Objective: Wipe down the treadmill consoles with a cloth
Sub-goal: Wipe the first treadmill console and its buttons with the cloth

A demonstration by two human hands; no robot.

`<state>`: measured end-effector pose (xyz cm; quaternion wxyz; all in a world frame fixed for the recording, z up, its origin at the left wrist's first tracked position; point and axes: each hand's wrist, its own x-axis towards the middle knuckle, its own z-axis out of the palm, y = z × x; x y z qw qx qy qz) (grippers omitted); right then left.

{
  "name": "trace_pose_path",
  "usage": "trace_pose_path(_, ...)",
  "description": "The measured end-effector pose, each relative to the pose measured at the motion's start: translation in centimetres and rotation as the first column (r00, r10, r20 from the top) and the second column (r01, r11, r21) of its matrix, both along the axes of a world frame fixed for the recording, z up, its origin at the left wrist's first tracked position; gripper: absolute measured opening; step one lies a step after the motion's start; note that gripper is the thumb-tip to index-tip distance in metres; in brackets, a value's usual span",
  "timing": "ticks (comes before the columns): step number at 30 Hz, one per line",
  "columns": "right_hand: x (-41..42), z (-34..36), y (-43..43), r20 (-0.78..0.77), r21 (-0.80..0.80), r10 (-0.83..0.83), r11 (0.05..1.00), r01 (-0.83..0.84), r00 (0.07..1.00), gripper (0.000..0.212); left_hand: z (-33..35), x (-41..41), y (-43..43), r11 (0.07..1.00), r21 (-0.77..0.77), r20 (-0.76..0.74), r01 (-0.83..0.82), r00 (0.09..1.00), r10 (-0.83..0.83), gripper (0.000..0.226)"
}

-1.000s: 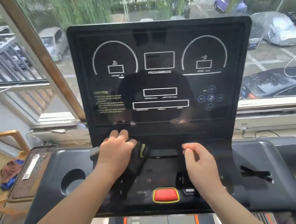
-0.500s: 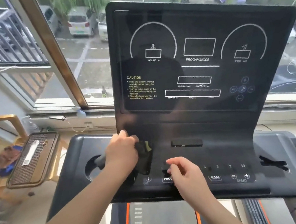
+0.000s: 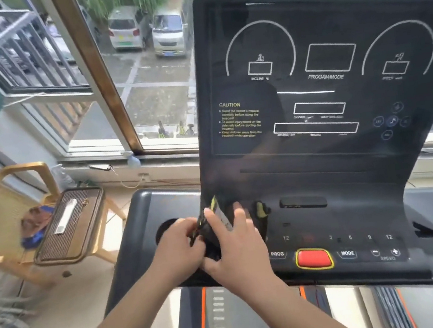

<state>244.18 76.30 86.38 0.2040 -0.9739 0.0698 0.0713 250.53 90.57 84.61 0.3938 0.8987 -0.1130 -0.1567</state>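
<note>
Gathering the cloth for a fresh pass seems the step in hand. One treadmill console point(image 3: 334, 170) rises behind the red stop button point(image 3: 313, 258). Two hands meet left of that button: left hand point(image 3: 178, 251) and right hand point(image 3: 240, 259), both apparently clamped on the one dark, yellow-trimmed cloth point(image 3: 212, 226), though blur hides the fingers. Next: flatten it and sweep the panel.
</note>
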Motion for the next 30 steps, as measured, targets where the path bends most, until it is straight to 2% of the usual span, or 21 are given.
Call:
trace_pose_path(3,1.3,-1.0,0.0,0.088,-0.139,0.025,0.990,-0.013,0.996,0.068,-1.7,-0.7,-0.5,0.991,-0.064,0.050,-0.115,0.992,0.118,0.026)
trace_pose_path(6,2.0,-1.7,-1.4,0.152,-0.209,0.018,0.978,0.014,0.988,0.057,-3.2,-0.6,0.2,0.949,-0.243,-0.009,-0.198,0.979,0.202,0.022)
trace_pose_path(8,1.6,-1.8,-2.7,0.147,-0.229,-0.006,0.973,0.040,0.989,0.050,-3.9,0.0,0.9,0.936,-0.277,-0.010,-0.216,0.975,0.222,0.018)
trace_pose_path(13,-0.9,-2.4,-5.4,0.147,-0.240,-0.195,0.944,0.226,0.970,0.047,-4.6,-0.2,0.4,0.977,-0.133,0.103,-0.164,0.979,0.178,0.023)
trace_pose_path(17,0.0,-2.6,-3.8,0.168,-0.275,-0.217,0.926,0.257,0.962,0.049,-4.9,-0.4,-0.1,0.986,-0.080,0.173,-0.145,0.972,0.157,0.020)
trace_pose_path(21,1.8,-2.9,-0.1,0.209,-0.206,-0.055,0.974,0.099,0.976,0.046,-5.2,-0.3,-0.1,0.979,-0.089,0.181,-0.184,0.963,0.198,0.025)
trace_pose_path(25,1.3,-2.6,-1.7,0.192,-0.157,0.041,0.988,-0.010,0.980,0.045,-5.5,-0.4,-0.1,0.978,-0.081,0.197,-0.192,0.959,0.205,0.026)
trace_pose_path(27,0.7,-2.8,-3.8,0.174,-0.194,-0.045,0.978,0.079,0.984,0.049,-5.5,-0.5,-0.2,0.981,-0.065,0.203,-0.185,0.960,0.195,0.024)
trace_pose_path(30,-0.4,-3.8,-6.5,0.239,-0.219,-0.274,0.919,0.327,0.932,0.055,-5.5,-0.6,-0.4,0.983,-0.034,0.199,-0.182,0.962,0.185,0.023)
